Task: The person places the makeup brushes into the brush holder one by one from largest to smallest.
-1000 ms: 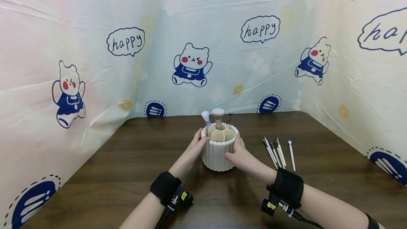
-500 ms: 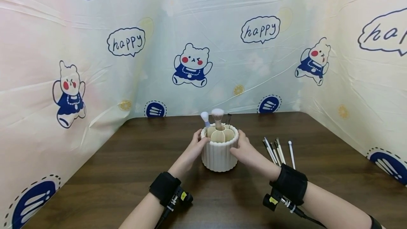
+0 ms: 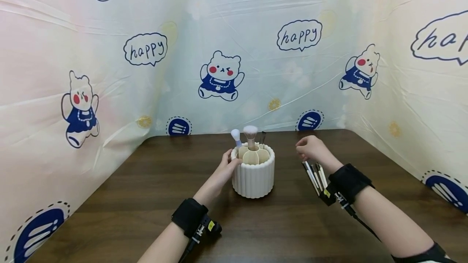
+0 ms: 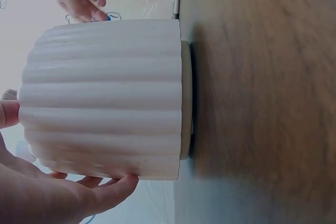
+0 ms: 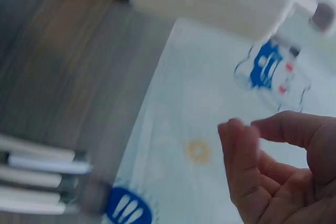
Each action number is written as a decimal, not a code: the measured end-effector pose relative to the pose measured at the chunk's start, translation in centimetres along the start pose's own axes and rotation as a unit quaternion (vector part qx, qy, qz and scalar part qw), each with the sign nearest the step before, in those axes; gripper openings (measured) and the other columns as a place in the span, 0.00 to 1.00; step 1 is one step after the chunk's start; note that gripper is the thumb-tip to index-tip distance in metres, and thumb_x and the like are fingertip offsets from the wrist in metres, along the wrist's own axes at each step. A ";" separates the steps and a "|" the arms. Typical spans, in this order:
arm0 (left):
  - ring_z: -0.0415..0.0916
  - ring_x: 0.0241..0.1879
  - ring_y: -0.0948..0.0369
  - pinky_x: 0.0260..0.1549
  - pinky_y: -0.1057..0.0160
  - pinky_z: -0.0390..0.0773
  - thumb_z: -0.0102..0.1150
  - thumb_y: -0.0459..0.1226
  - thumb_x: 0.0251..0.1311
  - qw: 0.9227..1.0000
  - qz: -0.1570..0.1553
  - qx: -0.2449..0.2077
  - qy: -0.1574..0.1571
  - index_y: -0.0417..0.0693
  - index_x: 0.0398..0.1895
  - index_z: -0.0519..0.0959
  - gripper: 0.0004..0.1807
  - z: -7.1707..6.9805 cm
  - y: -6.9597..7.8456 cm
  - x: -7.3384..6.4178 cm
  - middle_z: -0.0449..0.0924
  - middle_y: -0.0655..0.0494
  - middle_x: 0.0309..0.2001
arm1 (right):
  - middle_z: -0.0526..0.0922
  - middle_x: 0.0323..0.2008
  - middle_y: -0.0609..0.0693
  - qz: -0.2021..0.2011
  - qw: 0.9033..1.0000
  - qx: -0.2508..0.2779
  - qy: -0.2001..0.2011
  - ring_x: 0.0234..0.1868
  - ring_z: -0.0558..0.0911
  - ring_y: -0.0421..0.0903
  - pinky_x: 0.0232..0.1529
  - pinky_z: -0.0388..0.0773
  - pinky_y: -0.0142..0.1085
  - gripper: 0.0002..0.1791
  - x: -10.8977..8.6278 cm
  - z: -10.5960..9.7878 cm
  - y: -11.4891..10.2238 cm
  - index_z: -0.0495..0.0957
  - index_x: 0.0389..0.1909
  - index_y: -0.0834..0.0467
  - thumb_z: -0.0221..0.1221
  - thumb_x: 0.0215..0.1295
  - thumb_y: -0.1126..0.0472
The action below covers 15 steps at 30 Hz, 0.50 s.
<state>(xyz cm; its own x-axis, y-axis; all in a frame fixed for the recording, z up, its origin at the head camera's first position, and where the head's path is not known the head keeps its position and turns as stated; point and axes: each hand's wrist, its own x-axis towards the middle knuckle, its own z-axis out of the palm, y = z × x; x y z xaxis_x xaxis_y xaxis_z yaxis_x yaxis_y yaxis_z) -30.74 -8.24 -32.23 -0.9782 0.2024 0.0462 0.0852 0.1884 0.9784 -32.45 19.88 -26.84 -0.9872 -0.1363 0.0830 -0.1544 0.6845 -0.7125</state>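
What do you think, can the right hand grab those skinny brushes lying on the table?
Probably yes. The right hand looks empty and is close to the loose brushes, with nothing seen blocking it. The white pot stands off to the side.

We see a ribbed white holder (image 3: 253, 184) on the brown tabletop (image 3: 252, 230), our left hand (image 3: 222, 170) gripping its nine o'clock side, our right hand (image 3: 315, 149) apart at two o'clock, slim brushes (image 3: 312, 176) lying at three, a bear-printed curtain (image 3: 252, 19) at twelve.

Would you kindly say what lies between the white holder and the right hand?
The head view shows only bare tabletop between the white holder and right hand.
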 end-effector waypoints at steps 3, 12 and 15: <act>0.46 0.73 0.45 0.68 0.40 0.55 0.43 0.45 0.64 1.000 -0.002 0.001 -0.001 0.44 0.75 0.38 0.41 0.0 -0.1 0.0 0.43 0.38 0.74 | 0.80 0.24 0.51 0.009 1.000 -0.003 0.004 0.23 0.76 0.38 0.27 0.75 0.31 0.15 0.4 -0.9 1.2 0.77 0.43 0.73 0.49 0.65 0.65; 0.45 0.73 0.45 0.68 0.40 0.55 0.43 0.45 0.64 1.000 -0.005 0.001 -0.003 0.44 0.75 0.38 0.41 -0.1 -0.1 0.1 0.42 0.38 0.75 | 0.71 0.10 0.41 0.049 0.994 -0.096 0.027 0.16 0.71 0.38 0.27 0.67 0.30 0.15 1.5 -3.1 4.7 0.78 0.14 0.61 0.52 0.59 0.64; 0.45 0.74 0.45 0.68 0.40 0.55 0.43 0.45 0.64 1.000 -0.007 0.003 -0.004 0.44 0.75 0.38 0.41 -0.1 -0.1 0.1 0.42 0.38 0.75 | 0.65 0.07 0.40 0.063 0.990 -0.121 0.037 0.15 0.67 0.39 0.26 0.61 0.31 0.18 1.6 -3.5 6.0 0.70 0.04 0.54 0.52 0.51 0.65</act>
<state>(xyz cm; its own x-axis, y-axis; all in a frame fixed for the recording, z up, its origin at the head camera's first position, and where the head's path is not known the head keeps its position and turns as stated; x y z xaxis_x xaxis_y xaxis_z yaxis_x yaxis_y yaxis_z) -30.86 -8.33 -32.29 -0.9778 0.2070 0.0311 0.0727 0.1963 0.9778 -35.09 26.29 -28.53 -0.9981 0.0084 0.0606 -0.0252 0.8460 -0.5326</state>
